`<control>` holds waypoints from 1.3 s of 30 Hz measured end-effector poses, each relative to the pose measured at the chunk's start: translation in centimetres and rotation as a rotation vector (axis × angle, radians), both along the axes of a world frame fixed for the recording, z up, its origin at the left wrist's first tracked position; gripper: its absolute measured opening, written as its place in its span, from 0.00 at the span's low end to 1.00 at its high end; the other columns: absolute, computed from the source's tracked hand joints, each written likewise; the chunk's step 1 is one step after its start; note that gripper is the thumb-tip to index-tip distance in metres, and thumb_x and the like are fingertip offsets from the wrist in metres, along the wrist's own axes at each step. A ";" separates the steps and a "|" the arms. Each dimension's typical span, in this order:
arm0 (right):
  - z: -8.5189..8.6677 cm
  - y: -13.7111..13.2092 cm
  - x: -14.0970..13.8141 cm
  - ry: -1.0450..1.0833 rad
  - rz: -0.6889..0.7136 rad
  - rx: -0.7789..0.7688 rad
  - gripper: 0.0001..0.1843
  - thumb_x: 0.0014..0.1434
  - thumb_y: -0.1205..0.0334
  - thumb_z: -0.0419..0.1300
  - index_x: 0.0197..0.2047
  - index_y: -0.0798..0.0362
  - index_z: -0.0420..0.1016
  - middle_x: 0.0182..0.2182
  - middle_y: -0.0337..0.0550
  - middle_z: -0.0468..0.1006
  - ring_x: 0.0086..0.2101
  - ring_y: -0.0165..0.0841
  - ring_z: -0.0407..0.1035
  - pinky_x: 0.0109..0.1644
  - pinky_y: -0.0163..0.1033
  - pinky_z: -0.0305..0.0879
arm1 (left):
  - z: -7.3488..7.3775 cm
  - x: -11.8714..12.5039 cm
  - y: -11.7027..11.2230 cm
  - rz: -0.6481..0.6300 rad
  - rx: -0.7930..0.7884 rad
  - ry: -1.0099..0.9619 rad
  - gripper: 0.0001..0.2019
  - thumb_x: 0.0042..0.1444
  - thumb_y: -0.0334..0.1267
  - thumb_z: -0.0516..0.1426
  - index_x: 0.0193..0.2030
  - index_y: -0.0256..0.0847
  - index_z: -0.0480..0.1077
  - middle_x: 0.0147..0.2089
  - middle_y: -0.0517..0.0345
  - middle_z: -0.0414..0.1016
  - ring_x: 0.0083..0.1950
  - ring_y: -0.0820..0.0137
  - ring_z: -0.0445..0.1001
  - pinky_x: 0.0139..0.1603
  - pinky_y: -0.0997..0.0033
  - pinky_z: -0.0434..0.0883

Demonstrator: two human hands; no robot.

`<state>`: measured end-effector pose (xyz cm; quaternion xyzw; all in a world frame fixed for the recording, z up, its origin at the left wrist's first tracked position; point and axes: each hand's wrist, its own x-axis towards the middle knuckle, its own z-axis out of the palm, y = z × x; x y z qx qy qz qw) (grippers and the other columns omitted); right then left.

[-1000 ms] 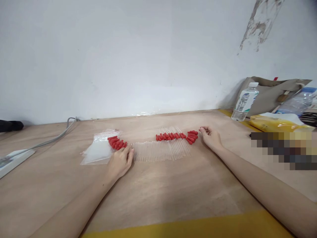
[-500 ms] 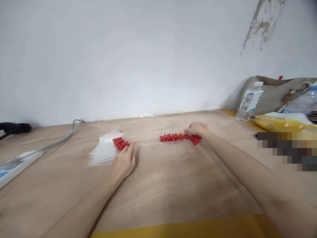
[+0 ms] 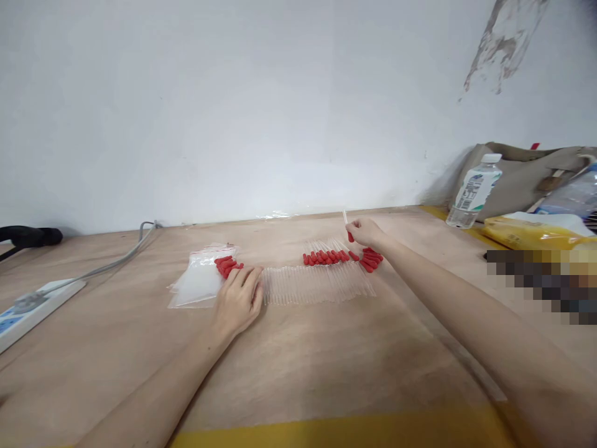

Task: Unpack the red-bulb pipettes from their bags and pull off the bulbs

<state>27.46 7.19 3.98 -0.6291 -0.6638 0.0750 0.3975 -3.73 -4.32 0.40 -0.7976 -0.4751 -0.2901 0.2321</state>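
My right hand is closed on a dropper, its red rubber bulb down and its thin clear tube pointing up. Below it, a row of droppers with red bulbs lies with tubes toward the wall. A small pile of loose red bulbs is to the right. Nearer to me, many clear tubes lie side by side. My left hand rests at the left end of these tubes, fingers bent but apart, holding nothing that I can see. More red bulbs lie just beyond its fingers.
Clear zip bags lie under the left bulbs. A power strip with a grey cable is at the far left, near a black object. At right stand a water bottle, a grey bag and a yellow packet.
My right hand has lifted a dropper away from the right end of the row, up and toward the wall. My left hand has shifted slightly right, with its fingers spreading.
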 end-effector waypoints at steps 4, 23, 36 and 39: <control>-0.9 -5.7 -0.6 -0.053 0.234 0.181 0.11 0.56 0.60 0.50 0.40 0.54 0.68 0.31 0.43 0.75 0.32 0.32 0.67 0.37 0.38 0.60 | 0.2 0.8 -0.6 -0.085 0.008 -0.026 0.15 0.55 0.34 0.50 0.50 0.37 0.65 0.47 0.47 0.68 0.48 0.61 0.66 0.52 0.57 0.64; -5.3 -14.0 -4.2 -0.468 0.581 0.627 0.08 0.58 0.62 0.54 0.34 0.52 0.73 0.24 0.38 0.71 0.30 0.29 0.62 0.39 0.40 0.52 | -1.1 6.5 -3.1 -0.508 0.025 0.053 0.07 0.57 0.31 0.51 0.41 0.36 0.68 0.39 0.53 0.75 0.42 0.69 0.73 0.45 0.66 0.72; -5.4 -14.0 -3.9 -0.617 0.624 0.718 0.08 0.59 0.66 0.52 0.33 0.55 0.71 0.22 0.37 0.70 0.28 0.28 0.60 0.38 0.38 0.53 | -0.8 5.3 -3.4 -0.619 0.012 0.068 0.06 0.55 0.26 0.52 0.39 0.33 0.67 0.37 0.52 0.75 0.44 0.69 0.73 0.55 0.60 0.68; -5.4 -14.2 -3.8 -0.633 0.633 0.740 0.07 0.59 0.66 0.52 0.33 0.55 0.71 0.22 0.37 0.70 0.28 0.28 0.60 0.39 0.39 0.54 | -0.6 5.3 -3.7 -0.620 0.024 0.069 0.06 0.55 0.26 0.52 0.38 0.34 0.67 0.37 0.53 0.75 0.44 0.69 0.73 0.54 0.60 0.69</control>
